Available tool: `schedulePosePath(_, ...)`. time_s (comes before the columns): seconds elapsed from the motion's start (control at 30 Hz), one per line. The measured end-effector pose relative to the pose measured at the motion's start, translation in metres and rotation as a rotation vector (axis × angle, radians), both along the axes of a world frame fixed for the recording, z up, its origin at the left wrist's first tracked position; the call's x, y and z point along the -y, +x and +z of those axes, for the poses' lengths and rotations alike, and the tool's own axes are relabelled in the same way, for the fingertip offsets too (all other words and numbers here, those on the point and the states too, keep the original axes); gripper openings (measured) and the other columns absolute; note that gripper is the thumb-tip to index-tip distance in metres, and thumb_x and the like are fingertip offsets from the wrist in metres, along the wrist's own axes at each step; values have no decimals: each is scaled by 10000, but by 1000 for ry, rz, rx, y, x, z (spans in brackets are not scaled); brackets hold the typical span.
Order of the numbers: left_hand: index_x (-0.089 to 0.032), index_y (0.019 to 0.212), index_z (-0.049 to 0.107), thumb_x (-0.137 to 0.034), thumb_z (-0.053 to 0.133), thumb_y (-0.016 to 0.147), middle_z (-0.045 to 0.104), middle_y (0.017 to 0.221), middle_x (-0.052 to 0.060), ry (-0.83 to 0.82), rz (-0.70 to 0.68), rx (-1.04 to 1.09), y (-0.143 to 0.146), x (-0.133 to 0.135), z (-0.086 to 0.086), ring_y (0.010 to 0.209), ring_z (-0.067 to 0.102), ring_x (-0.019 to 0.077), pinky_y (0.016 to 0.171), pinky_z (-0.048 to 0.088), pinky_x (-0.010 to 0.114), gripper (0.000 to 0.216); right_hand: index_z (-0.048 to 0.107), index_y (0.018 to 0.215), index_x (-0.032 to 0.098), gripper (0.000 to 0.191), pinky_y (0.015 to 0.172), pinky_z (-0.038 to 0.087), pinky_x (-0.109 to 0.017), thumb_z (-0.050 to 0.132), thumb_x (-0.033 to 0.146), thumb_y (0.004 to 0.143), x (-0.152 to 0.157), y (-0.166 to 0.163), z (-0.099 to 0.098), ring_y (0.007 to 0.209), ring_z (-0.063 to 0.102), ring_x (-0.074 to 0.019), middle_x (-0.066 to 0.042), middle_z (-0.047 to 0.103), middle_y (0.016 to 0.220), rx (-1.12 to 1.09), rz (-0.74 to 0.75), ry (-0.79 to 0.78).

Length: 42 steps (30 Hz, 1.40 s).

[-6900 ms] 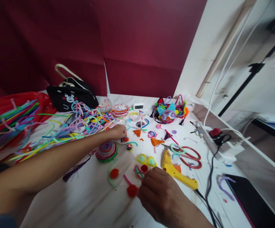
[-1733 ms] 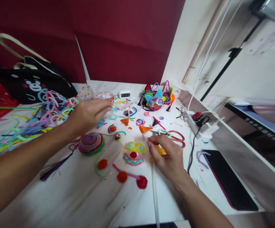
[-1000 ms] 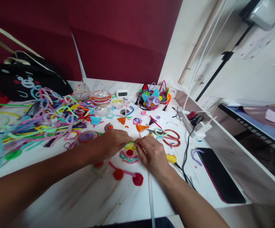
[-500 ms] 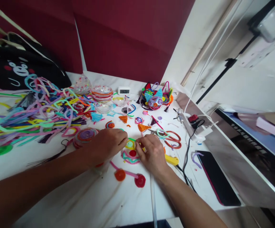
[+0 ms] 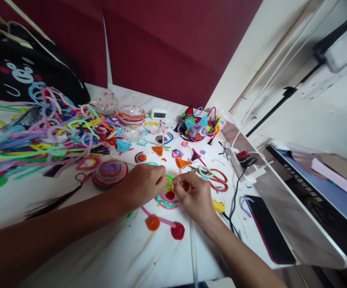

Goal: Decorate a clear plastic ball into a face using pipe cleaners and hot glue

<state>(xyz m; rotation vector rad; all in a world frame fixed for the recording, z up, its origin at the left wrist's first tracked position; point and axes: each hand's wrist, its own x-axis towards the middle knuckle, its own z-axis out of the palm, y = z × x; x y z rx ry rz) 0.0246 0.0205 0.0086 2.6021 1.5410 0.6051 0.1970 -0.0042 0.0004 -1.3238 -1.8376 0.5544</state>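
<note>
A round face-like craft piece (image 5: 169,203) made of coiled pipe cleaners lies between my hands. It has a red coiled nose (image 5: 170,195), a teal zigzag over pink, and a yellow and green ring partly covered by my fingers. My left hand (image 5: 145,182) is closed at its upper left edge; anything inside the fingers is hidden. My right hand (image 5: 195,196) pinches over its right side, thumb against fingers, and what is in that pinch is too small to make out. Below lies a pink pipe cleaner (image 5: 163,220) with an orange coil (image 5: 152,223) and a red coil (image 5: 177,231).
Scissors (image 5: 218,179) and a yellow-handled tool (image 5: 219,206) with a cord lie to the right, near a phone (image 5: 269,230) and a power strip (image 5: 251,172). A pipe cleaner heap (image 5: 56,132) fills the left. Finished crafts (image 5: 197,128) and a small clock (image 5: 158,114) stand behind.
The view has shifted slightly. Both hands stay by the face piece; my left fingers have curled in more, and my right fingers have drawn together into a tighter pinch.
</note>
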Motion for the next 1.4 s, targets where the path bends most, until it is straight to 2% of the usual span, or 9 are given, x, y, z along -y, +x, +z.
schedulePosePath(0.07, -171, 603, 516, -132, 510, 815, 558, 542, -11, 8, -6, 16, -1, 2, 1, 529, 534, 124, 527, 311, 250, 217, 669, 751, 164, 82, 525, 380, -226, 592, 166, 779, -3, 3, 7, 539, 496, -106, 10, 609, 640, -11, 45, -119)
schedulePosePath(0.13, -169, 606, 520, -133, 506, 820, 565, 548, -7, 20, -21, 19, -2, 4, 2, 548, 555, 129, 536, 322, 248, 218, 686, 749, 168, 91, 535, 383, -222, 603, 166, 789, -6, 6, 13, 560, 515, -107, 5, 622, 661, 35, 104, -143)
schedulePosePath(0.37, -155, 678, 574, -128, 474, 845, 630, 620, 33, 29, -59, 33, -3, 12, 1, 594, 598, 155, 571, 363, 260, 196, 712, 763, 172, 137, 588, 390, -244, 605, 95, 800, -12, 4, 24, 603, 563, -131, -17, 649, 685, 333, 183, 26)
schedulePosePath(0.5, -160, 673, 574, -134, 461, 847, 624, 610, 27, -13, -52, 77, -3, 14, 3, 588, 588, 149, 564, 358, 252, 209, 710, 725, 162, 170, 574, 386, -242, 587, 49, 755, -15, -2, 25, 572, 569, -133, -18, 665, 647, 367, 165, 61)
schedulePosePath(0.7, -173, 750, 633, -157, 472, 818, 582, 506, -35, -209, -32, 303, -11, 12, 3, 489, 553, 112, 496, 329, 210, 176, 704, 687, 155, 143, 515, 390, -203, 585, 107, 749, -27, -6, 23, 515, 561, -109, 0, 652, 581, 193, 106, -111)
schedulePosePath(0.8, -170, 817, 667, -169, 481, 800, 586, 465, -52, -350, -21, 420, -16, 9, 1, 452, 577, 116, 497, 371, 206, 186, 723, 702, 142, 128, 529, 415, -196, 603, 130, 745, -37, -5, 26, 550, 577, -110, -14, 675, 622, 168, 152, -245)
schedulePosePath(0.97, -167, 805, 650, -176, 483, 768, 633, 468, -37, -511, 26, 498, -18, 6, -8, 453, 624, 140, 459, 398, 209, 171, 748, 761, 129, 155, 548, 453, -205, 601, 100, 723, -54, 0, 25, 554, 585, -110, -19, 675, 620, 180, 272, -441)
schedulePosePath(1.17, -187, 771, 581, -161, 480, 740, 642, 480, -50, -602, 12, 643, -14, 6, -23, 432, 629, 139, 406, 398, 196, 109, 761, 795, 133, 184, 521, 423, -182, 594, 92, 727, -65, 6, 23, 538, 541, -84, -7, 668, 624, 229, 396, -474)
schedulePosePath(1.4, -202, 754, 531, -129, 467, 727, 591, 437, -80, -641, -6, 715, -10, 7, -30, 369, 592, 126, 349, 375, 181, 100, 754, 793, 119, 152, 511, 389, -188, 612, 138, 739, -67, 6, 23, 544, 485, -82, -6, 640, 626, 255, 393, -469)
